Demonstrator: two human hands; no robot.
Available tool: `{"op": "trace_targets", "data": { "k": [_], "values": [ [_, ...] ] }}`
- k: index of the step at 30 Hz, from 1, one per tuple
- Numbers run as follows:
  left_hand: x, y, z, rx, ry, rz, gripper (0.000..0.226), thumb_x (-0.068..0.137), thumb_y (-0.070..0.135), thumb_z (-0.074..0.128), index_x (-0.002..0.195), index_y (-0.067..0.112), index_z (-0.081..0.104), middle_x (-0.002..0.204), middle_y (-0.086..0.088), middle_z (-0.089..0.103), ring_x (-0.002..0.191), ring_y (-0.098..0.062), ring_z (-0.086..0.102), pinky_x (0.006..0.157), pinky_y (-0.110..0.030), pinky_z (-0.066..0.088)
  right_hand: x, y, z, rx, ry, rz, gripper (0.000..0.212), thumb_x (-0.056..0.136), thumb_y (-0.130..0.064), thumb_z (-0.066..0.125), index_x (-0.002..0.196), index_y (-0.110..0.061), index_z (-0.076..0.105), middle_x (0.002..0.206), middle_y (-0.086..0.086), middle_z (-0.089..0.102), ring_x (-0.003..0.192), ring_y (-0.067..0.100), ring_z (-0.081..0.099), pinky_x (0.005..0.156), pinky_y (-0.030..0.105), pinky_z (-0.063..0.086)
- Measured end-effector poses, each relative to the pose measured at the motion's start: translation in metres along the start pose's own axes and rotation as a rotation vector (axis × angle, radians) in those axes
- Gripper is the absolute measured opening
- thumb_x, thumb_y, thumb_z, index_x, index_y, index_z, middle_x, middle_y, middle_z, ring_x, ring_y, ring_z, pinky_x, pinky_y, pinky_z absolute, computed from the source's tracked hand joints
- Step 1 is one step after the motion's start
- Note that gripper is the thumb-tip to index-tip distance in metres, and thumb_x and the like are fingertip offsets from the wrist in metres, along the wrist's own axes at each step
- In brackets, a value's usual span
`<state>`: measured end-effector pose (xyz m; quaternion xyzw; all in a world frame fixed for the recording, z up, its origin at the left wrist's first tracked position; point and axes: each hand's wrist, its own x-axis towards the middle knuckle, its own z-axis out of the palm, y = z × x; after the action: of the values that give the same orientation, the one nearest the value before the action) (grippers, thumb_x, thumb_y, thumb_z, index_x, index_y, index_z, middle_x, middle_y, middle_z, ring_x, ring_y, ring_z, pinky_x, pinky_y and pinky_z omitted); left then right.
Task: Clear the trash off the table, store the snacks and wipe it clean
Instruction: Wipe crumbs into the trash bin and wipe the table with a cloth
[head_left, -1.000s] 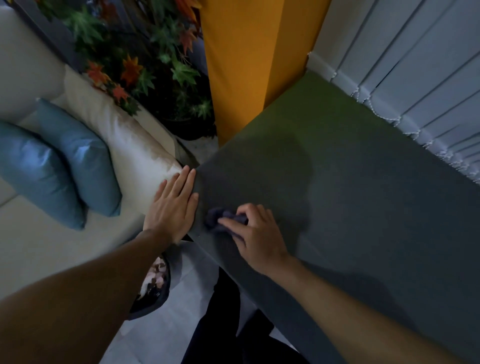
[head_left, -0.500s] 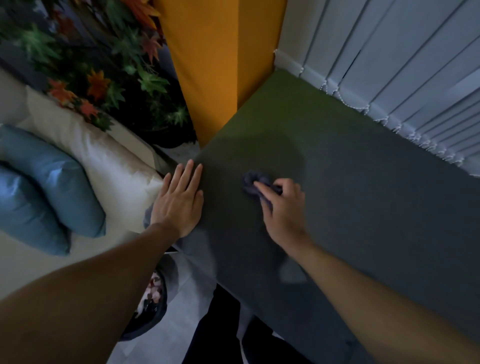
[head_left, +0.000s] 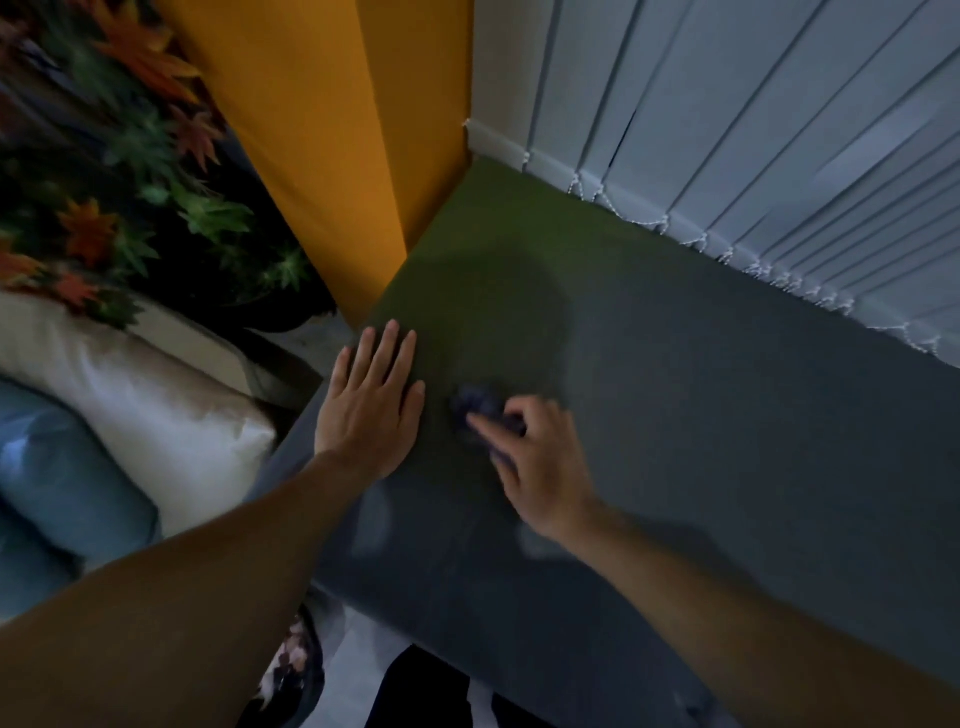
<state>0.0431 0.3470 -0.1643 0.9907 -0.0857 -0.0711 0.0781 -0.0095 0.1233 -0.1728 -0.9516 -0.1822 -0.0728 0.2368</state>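
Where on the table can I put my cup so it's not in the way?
The wide bare stretch of table between the right hand and the blinds is free. So is the far corner by the orange panel. It's crowded near the left edge: the left hand lies flat there, beside the wiping cloth.

2 hands, 1 cloth, 1 table, 2 blue cushions, 1 white cushion

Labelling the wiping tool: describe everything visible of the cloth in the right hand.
The cloth is small, dark blue-purple, soft-looking fabric crumpled into a wad. It sits on the grey-green table near its left end. The right hand grips it, fingers curled over its near side, hiding part. The left hand lies flat beside it, not touching.
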Motion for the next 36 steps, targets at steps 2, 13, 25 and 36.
{"op": "trace_targets", "data": {
  "k": [2,13,25,36],
  "values": [
    [0.014,0.008,-0.003,-0.006,0.003,0.021,0.064,0.101,0.045,0.015,0.160,0.020,0.016,0.168,-0.002,0.010,0.155,-0.025,0.008,0.125,-0.044,0.009,-0.002,0.012,-0.008,-0.032,-0.072,-0.128,0.041,0.088,-0.025,0.057,0.127,-0.032,0.066,0.109,0.006,0.054,0.089,0.027,0.053,0.074,0.039,0.042],
    [0.070,0.037,0.002,-0.015,0.011,0.024,0.061,0.104,0.041,0.022,0.160,0.021,0.010,0.168,0.000,0.006,0.155,-0.023,0.002,0.125,-0.045,0.006,0.032,0.024,-0.008,-0.108,0.095,0.185,0.043,0.087,-0.019,0.068,0.128,-0.032,0.066,0.110,0.008,0.053,0.093,0.027,0.049,0.076,0.038,0.036],
    [0.072,0.037,0.006,0.044,-0.011,0.028,0.064,0.103,0.047,0.015,0.160,0.021,0.007,0.168,-0.003,0.003,0.155,-0.025,0.001,0.125,-0.048,0.008,0.099,0.053,-0.003,-0.133,0.140,0.267,0.039,0.089,-0.024,0.065,0.127,-0.032,0.066,0.109,0.007,0.053,0.094,0.027,0.049,0.077,0.035,0.035],
    [0.074,0.037,0.004,0.047,-0.014,0.037,0.065,0.102,0.045,0.021,0.160,0.019,0.012,0.168,-0.004,0.008,0.155,-0.029,0.005,0.124,-0.051,0.010,0.145,0.087,-0.010,-0.185,0.230,0.461,0.034,0.091,-0.029,0.061,0.124,-0.035,0.067,0.108,0.009,0.054,0.095,0.031,0.051,0.078,0.037,0.035]
  ]
}}
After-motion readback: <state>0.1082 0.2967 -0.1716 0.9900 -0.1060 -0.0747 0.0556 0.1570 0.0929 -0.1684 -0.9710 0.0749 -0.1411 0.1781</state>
